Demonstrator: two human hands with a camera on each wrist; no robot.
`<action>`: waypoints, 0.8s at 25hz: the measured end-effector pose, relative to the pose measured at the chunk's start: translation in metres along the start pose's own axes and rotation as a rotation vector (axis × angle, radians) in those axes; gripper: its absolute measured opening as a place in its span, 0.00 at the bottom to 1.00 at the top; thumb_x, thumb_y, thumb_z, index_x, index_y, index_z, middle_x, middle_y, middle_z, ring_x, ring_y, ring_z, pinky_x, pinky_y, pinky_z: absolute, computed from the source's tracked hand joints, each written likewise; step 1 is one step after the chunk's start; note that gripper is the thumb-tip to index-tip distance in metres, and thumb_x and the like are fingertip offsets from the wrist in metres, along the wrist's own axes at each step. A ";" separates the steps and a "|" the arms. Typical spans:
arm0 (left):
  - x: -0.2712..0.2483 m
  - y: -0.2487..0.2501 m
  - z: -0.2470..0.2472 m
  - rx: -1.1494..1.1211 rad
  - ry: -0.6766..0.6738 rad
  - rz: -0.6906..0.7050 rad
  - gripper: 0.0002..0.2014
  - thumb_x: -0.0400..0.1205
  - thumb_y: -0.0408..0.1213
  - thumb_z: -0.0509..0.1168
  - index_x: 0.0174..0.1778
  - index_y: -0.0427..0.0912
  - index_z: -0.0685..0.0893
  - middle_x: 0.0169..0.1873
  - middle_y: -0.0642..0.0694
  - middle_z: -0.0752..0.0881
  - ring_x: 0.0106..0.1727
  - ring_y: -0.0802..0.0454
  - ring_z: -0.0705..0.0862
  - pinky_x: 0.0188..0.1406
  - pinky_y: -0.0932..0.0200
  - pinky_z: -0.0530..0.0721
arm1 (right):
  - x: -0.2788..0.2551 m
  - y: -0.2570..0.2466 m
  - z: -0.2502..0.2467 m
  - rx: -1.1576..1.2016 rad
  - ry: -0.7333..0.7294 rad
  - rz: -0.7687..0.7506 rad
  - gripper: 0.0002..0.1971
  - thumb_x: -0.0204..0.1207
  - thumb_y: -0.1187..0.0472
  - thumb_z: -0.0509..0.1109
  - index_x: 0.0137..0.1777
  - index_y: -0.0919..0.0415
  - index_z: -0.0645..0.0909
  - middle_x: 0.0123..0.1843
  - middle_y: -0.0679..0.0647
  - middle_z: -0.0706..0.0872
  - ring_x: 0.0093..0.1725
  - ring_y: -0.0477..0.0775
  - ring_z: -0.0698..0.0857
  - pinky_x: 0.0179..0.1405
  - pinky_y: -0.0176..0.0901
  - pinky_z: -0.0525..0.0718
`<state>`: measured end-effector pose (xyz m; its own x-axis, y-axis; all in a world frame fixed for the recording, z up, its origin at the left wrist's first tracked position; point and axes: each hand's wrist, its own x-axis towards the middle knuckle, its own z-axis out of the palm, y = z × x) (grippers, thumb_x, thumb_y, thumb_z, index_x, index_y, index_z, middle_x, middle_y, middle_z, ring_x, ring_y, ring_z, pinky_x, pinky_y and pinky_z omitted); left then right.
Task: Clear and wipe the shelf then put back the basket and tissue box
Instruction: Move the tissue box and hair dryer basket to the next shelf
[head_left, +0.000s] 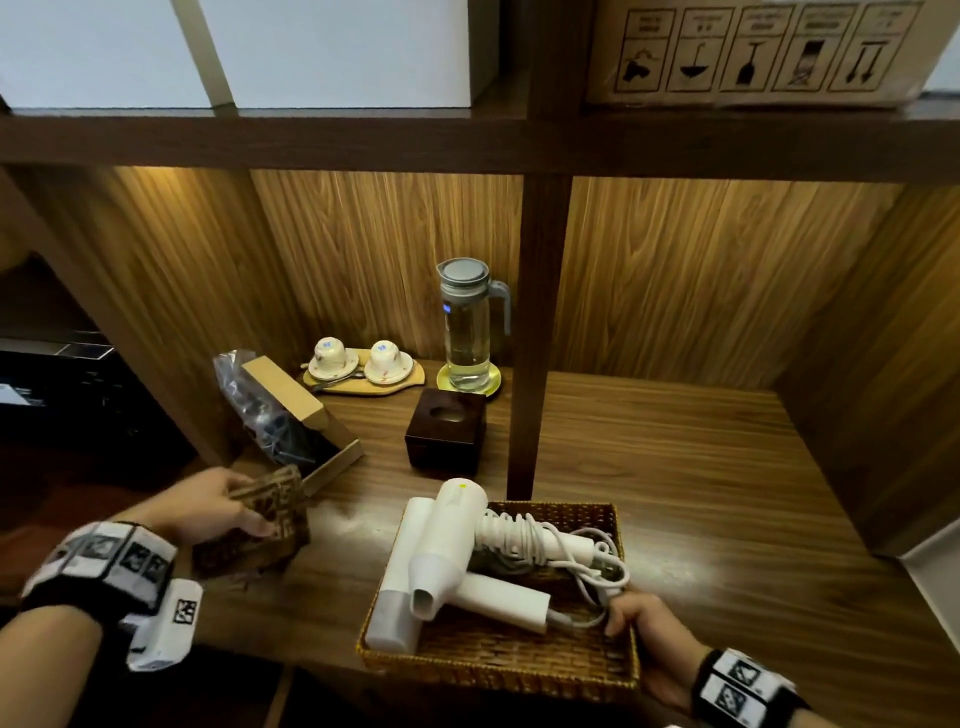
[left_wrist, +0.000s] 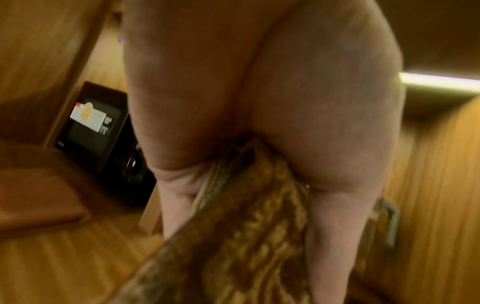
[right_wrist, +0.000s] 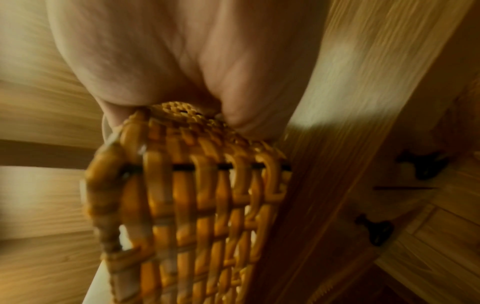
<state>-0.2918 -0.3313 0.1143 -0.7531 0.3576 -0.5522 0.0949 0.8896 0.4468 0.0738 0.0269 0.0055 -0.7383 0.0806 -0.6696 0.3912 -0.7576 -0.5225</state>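
A woven wicker basket (head_left: 493, 670) sits at the front edge of the wooden shelf (head_left: 701, 467), holding a white hair dryer (head_left: 452, 540) with its coiled cord. My right hand (head_left: 626, 616) grips the basket's front right corner; the right wrist view shows the fingers (right_wrist: 182, 61) curled over the basket's weave (right_wrist: 194, 205). My left hand (head_left: 241, 514) holds a brown patterned cloth (head_left: 260, 535) just above the shelf's left front; the cloth (left_wrist: 233, 236) hangs from the hand (left_wrist: 233, 102). The dark wooden tissue box (head_left: 445, 434) stands behind the basket, untouched.
An open cardboard box with a plastic bag (head_left: 291, 415) lies at the left. Behind it are a wooden tray with two upturned cups (head_left: 363, 366) and a glass pitcher (head_left: 467, 327). A vertical post (head_left: 535, 338) divides the shelf. A carton (head_left: 753, 47) sits above.
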 end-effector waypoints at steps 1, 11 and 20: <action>-0.013 0.007 -0.017 -0.051 0.011 0.015 0.17 0.67 0.41 0.86 0.51 0.44 0.95 0.43 0.43 0.97 0.46 0.44 0.96 0.60 0.45 0.90 | 0.006 0.001 0.008 0.013 -0.036 0.002 0.41 0.51 0.80 0.57 0.69 0.76 0.86 0.62 0.83 0.88 0.50 0.77 0.94 0.41 0.62 0.96; -0.086 0.094 -0.049 -0.349 -0.095 0.279 0.17 0.73 0.27 0.78 0.59 0.41 0.93 0.53 0.31 0.94 0.54 0.30 0.94 0.57 0.36 0.92 | 0.127 0.037 0.069 -0.165 0.013 -0.043 0.58 0.29 0.70 0.74 0.73 0.67 0.81 0.74 0.82 0.82 0.67 0.85 0.87 0.58 0.72 0.91; -0.072 0.113 -0.028 -0.362 -0.209 0.318 0.16 0.77 0.30 0.76 0.60 0.50 0.91 0.56 0.33 0.94 0.56 0.33 0.94 0.56 0.40 0.93 | 0.128 0.003 0.113 -0.934 0.289 -0.076 0.10 0.87 0.68 0.60 0.53 0.62 0.84 0.66 0.70 0.86 0.71 0.69 0.84 0.66 0.52 0.82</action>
<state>-0.2450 -0.2643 0.2250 -0.5746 0.6756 -0.4619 0.0384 0.5860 0.8094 -0.0815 -0.0384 -0.0221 -0.6654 0.3574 -0.6554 0.7175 0.0637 -0.6937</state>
